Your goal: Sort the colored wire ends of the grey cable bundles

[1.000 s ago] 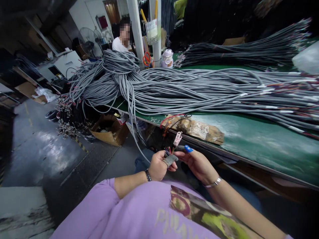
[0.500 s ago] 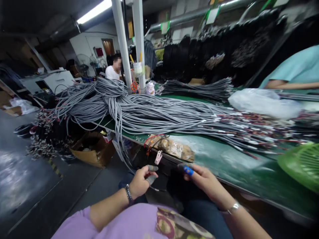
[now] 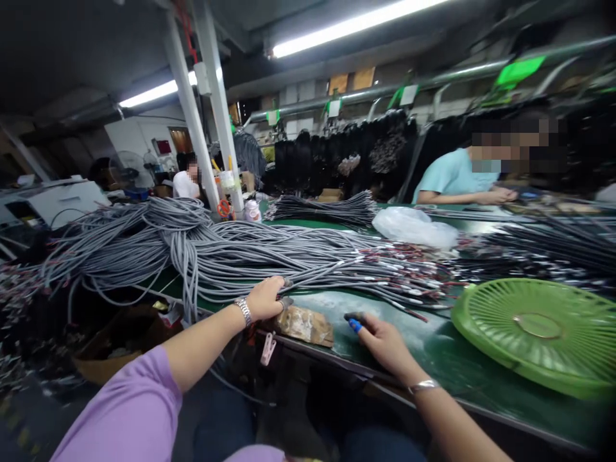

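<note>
My left hand (image 3: 264,299) reaches over the table's near edge, by the lower side of the long grey cables (image 3: 269,253). Its thumb and forefinger wear grey finger cots and stand apart, with nothing seen between them. Just below those fingertips lies a brown, tape-wrapped block (image 3: 305,326) on the table edge. A pink clip (image 3: 268,350) hangs under it. To the right, my right hand (image 3: 385,337) hovers by the table edge, a blue wrap on its thumb and a dark cot on the forefinger. Those two digits are extended close to each other, holding nothing visible.
A green slotted basket (image 3: 495,321) sits on the right of the green table (image 3: 337,301). Behind the cables are a dark cable bundle (image 3: 327,208) and a clear plastic bag (image 3: 414,228). A cardboard box (image 3: 110,346) stands below left. Co-workers sit across the table and further back.
The view has swung to the right, bringing the basket and a co-worker further into sight. My left hand has risen from below the edge to the cables; my right hand stays near the edge.
</note>
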A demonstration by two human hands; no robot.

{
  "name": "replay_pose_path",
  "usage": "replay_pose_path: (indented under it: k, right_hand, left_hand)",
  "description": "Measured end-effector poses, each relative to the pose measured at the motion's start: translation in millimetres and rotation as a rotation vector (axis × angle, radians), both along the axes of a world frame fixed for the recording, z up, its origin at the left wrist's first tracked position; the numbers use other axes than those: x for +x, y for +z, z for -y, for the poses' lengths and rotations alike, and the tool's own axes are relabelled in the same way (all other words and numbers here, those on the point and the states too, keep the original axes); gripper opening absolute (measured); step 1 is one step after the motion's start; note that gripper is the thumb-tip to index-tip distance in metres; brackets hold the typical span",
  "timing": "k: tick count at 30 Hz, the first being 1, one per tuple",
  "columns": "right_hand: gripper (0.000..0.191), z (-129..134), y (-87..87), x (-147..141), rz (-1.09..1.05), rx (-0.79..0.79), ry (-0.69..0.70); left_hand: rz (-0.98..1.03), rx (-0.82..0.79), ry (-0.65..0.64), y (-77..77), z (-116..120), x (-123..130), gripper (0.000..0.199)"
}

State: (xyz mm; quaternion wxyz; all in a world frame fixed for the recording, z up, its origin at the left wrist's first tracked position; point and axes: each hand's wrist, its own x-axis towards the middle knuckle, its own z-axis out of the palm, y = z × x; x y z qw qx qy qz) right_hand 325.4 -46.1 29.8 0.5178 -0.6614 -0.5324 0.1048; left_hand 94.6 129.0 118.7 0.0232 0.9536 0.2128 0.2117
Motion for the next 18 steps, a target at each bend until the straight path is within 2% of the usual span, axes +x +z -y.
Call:
replay_pose_path:
  k: [2, 4, 7, 12, 18]
  right_hand:
    - [0.037, 1.1, -0.4, -0.7, -0.040, 0.020, -0.011]
    - [0.037, 1.4, 0.6, -0.2, -0.082, 0.033, -0.019]
    - [0.037, 1.1, 2.5, 0.7, -0.126, 0.055, -0.019]
    - [0.038, 0.8, 1.6, 1.8, -0.184, 0.060, 0.008]
    - [0.038, -0.1, 0.4, 2.8, -0.186, 0.048, 0.008]
  left_hand:
    - [-0.178, 0.126, 0.060, 6.9, -18.2, 36.0, 0.057]
    - [-0.297, 0.187, 0.117, 9.2, -32.2, 67.2, 0.065]
    - [-0.350, 0.215, 0.121, 6.6, -44.1, 97.4, 0.056]
    - [-0.372, 0.273, 0.050, 1.5, -47.1, 107.4, 0.033]
    - [-0.318, 0.289, 0.077, 6.1, -40.0, 101.2, 0.035]
